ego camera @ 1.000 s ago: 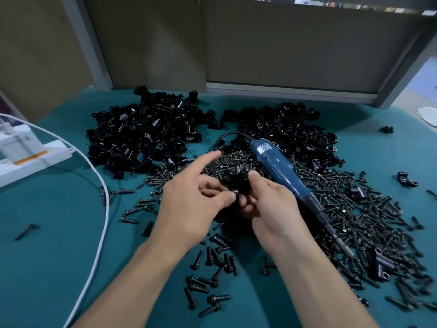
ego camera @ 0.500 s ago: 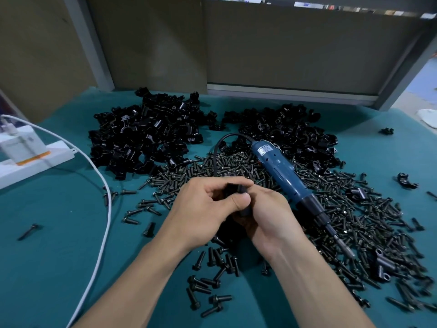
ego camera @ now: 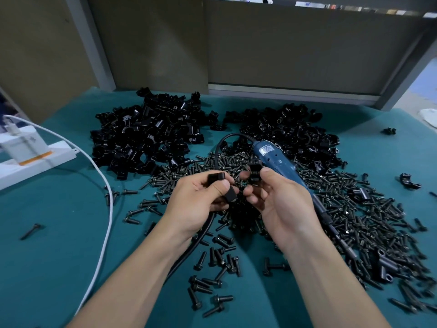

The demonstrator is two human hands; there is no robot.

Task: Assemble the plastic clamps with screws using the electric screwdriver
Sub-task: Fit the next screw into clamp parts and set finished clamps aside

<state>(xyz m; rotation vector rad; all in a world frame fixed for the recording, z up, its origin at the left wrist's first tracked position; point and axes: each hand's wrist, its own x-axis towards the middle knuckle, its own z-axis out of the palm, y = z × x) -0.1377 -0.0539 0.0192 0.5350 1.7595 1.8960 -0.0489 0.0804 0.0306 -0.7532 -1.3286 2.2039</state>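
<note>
The left hand (ego camera: 198, 200) grips a black plastic clamp half (ego camera: 216, 178) and the right hand (ego camera: 279, 202) pinches another black clamp piece (ego camera: 254, 170), both held above the heap of dark metal screws (ego camera: 354, 209). The blue electric screwdriver (ego camera: 276, 159) lies on that heap, just beyond the right hand.

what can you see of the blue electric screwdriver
The electric screwdriver has a blue plastic-looking body with a pale label, a dark collar and a slim bit. It lies slanted on the loose screws, partly hidden behind the right hand, which doesn't seem to grip it. Its black cord loops off the far end.
</note>
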